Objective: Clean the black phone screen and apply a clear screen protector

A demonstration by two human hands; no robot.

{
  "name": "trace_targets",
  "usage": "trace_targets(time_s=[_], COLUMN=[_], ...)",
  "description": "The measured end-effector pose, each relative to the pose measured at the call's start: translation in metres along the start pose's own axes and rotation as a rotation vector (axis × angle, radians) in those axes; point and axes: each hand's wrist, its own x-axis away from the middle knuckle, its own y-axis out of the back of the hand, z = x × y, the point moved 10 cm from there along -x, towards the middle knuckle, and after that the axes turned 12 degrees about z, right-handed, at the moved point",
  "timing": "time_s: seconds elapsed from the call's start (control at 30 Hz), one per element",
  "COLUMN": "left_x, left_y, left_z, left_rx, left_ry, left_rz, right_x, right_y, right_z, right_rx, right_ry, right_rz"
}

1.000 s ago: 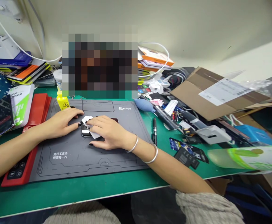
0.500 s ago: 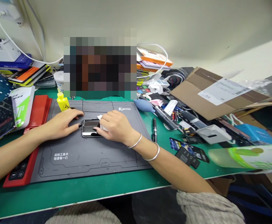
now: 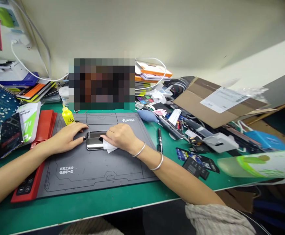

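Note:
A phone (image 3: 95, 140) with a dark, glossy screen lies face up on the grey work mat (image 3: 88, 176). My right hand (image 3: 121, 138) is closed on a white wipe (image 3: 110, 146) and presses it against the right part of the screen, hiding that end of the phone. At the phone's left edge is my left hand (image 3: 70, 137), its thumb against the side and its fingers apart, curving past the top left corner. Just behind my left hand stands a yellow dispenser bottle (image 3: 67, 116).
Left of the mat is a red device with buttons (image 3: 25, 184). To the right lie a black pen (image 3: 159, 139), a blue air blower (image 3: 147, 115) and dark flat parts (image 3: 195, 167). A cardboard box (image 3: 196, 98) and a green-white bottle (image 3: 255, 164) are farther right. A pixelated patch covers the back.
The view has tilted up slightly. More of the white wipe now shows below my right hand on the screen. My left hand keeps its place at the phone's left edge.

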Motion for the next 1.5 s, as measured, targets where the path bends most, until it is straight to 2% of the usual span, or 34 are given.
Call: trace_targets(time_s=[0.13,0.27,0.37,0.43,0.57,0.73,0.87,1.1,1.17,1.27,1.5], left_x=[0.001,0.0,0.0,0.0,-0.001,-0.001,-0.001,-0.004,-0.005,-0.005,-0.001], left_y=[0.002,0.002,0.003,0.003,0.001,0.0,0.001,0.004,0.005,0.005,0.012], left_z=[0.001,0.002,0.0,0.0,0.0,0.003,0.002,-0.002,-0.002,0.0,0.008], left_rx=[0.003,0.004,-0.001,-0.006,-0.004,0.015,-0.006,-0.022,-0.014,0.026,0.24], left_ry=[-0.009,-0.014,-0.03,-0.038,-0.045,-0.038,-0.042,-0.071,-0.075,-0.07,0.001], left_rz=[-0.011,-0.015,-0.02,-0.026,-0.028,-0.021,-0.029,-0.05,-0.06,-0.067,-0.13], right_x=[0.0,0.004,0.017,0.028,0.043,0.035,0.024,0.004,0.001,-0.002,-0.014], right_y=[0.007,0.027,0.041,0.044,0.031,0.02,0.018,0.014,0.017,0.017,0.001], right_z=[0.001,0.007,0.015,0.021,0.046,0.068,0.078,0.086,0.082,0.073,0.081], right_rx=[0.001,-0.005,-0.02,-0.05,-0.083,-0.096,-0.156,-0.23,-0.243,-0.212,-0.124], right_ry=[-0.007,0.003,-0.045,-0.115,-0.145,0.006,0.136,0.243,0.213,0.068,-0.123], right_rz=[-0.051,-0.133,-0.141,-0.084,0.117,0.24,0.225,0.238,0.216,0.19,0.285])
